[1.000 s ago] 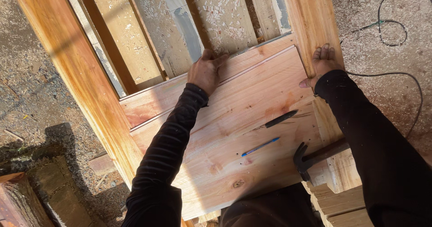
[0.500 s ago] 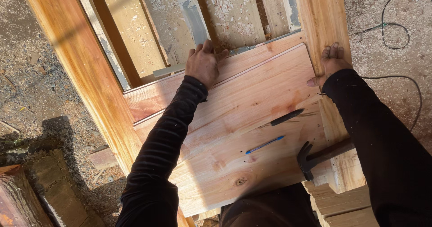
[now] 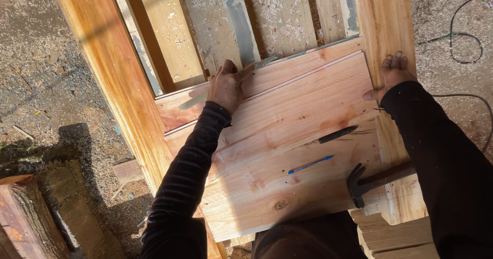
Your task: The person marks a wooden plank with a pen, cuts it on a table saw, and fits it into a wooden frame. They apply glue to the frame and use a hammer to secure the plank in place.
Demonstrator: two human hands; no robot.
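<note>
Left hand: I am pressing my left hand (image 3: 228,86) flat, fingers spread and gripping nothing, on the far edge of the pale wooden panel (image 3: 287,151), near that edge's middle.
Right hand: my right hand (image 3: 391,76) is lying open, palm down, on the right upright of the frame (image 3: 382,17), its thumb touching the panel's far right corner.
Panel: it is lying across the wooden frame between the left upright (image 3: 110,79) and the right one, stretching from both hands back toward my body, so my arms are reaching over it.
Narrow board: a thinner strip (image 3: 303,63) is sitting just beyond the panel's far edge, under my left fingertips.
On the panel: a black marker (image 3: 337,134) and a blue pen (image 3: 310,164) are lying apart near the right edge.
Hammer: a hammer (image 3: 370,181) is resting at the panel's near right corner, its head on the panel, beside my right sleeve.
Ground: wood shavings are showing through the frame's openings, and a dark cable (image 3: 465,38) is looping at the right.
</note>
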